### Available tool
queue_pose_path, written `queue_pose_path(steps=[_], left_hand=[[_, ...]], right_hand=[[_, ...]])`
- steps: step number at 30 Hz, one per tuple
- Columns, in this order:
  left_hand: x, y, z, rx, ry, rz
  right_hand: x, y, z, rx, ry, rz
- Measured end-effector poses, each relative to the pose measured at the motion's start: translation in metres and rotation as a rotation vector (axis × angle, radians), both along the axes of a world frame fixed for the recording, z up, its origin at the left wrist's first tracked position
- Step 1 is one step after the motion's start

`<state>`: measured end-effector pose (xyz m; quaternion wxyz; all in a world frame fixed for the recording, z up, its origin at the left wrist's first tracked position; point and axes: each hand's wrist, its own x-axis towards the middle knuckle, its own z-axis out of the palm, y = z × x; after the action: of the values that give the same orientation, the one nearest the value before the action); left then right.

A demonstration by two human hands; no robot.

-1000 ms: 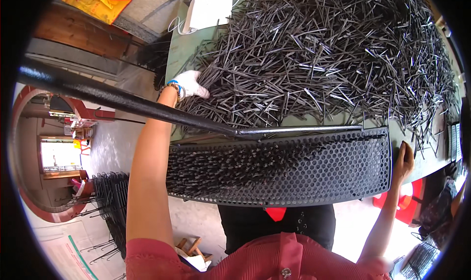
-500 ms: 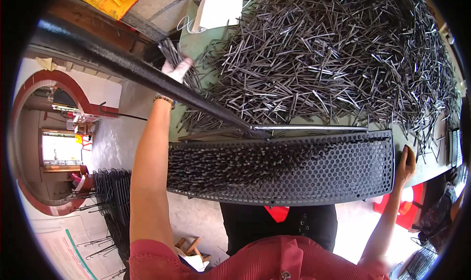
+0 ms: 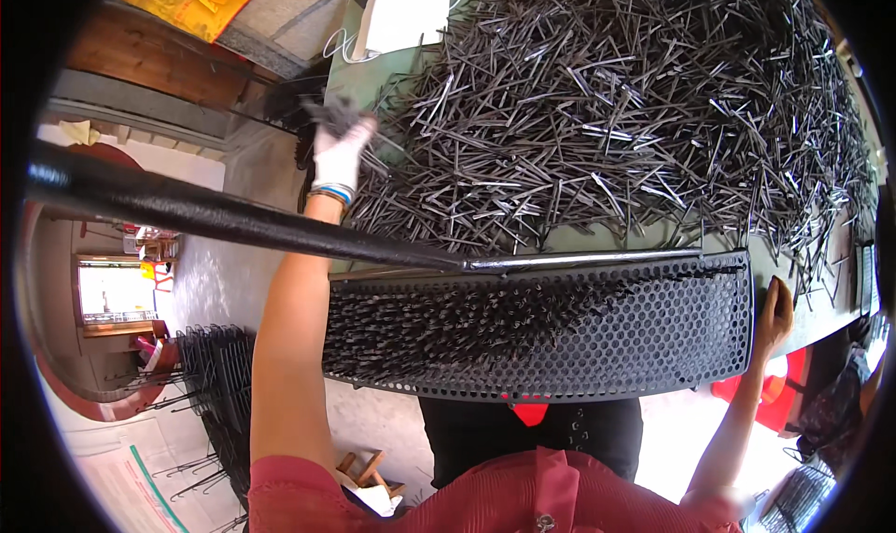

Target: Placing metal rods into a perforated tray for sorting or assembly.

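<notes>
My left hand [image 3: 341, 155], in a white glove, is closed around a bunch of dark thin strips [image 3: 333, 115], blurred by motion, at the left edge of a green table [image 3: 350, 52]. A large heap of similar black strips [image 3: 597, 113] covers most of the tabletop. In front of me lies a curved black perforated tray [image 3: 653, 346]; many strips stand upright in its holes at the left and middle, while holes at the right are bare. My right hand [image 3: 773, 316] is beside the tray's right end at the table edge, fingers curled together; what they grip, if anything, is hidden.
A thick black bar [image 3: 233, 220] crosses above my left forearm and meets the tray's far side. A white box with cables [image 3: 406, 15] sits at the table's far left. Black wire racks with hooks [image 3: 215, 374] stand at lower left. A red stool [image 3: 775, 388] is at right.
The black bar's left end has swung toward me, and the tray has shifted slightly. My left hand, still holding the strips, has moved a little nearer. My right hand has stayed about the same.
</notes>
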<state>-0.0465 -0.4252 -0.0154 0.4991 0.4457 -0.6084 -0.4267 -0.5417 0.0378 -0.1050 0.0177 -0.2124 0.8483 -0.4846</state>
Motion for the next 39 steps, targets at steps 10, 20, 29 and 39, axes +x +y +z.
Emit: queue_pose_path(steps=[10,20,29,39], left_hand=[[-0.007,-0.013,0.04,0.259,0.312,0.062],[-0.02,-0.022,0.091,0.385,0.798,0.052],[-0.03,-0.008,0.103,0.35,0.777,0.156],[0.029,-0.033,-0.005,0.142,-0.647,0.27]], right_hand=[[-0.004,0.0,-0.005,-0.042,-0.009,0.017],[-0.006,0.002,-0.01,-0.085,0.037,0.052],[-0.004,-0.003,-0.008,-0.1,0.049,0.089],[-0.002,-0.015,-0.007,-0.093,0.023,0.099]])
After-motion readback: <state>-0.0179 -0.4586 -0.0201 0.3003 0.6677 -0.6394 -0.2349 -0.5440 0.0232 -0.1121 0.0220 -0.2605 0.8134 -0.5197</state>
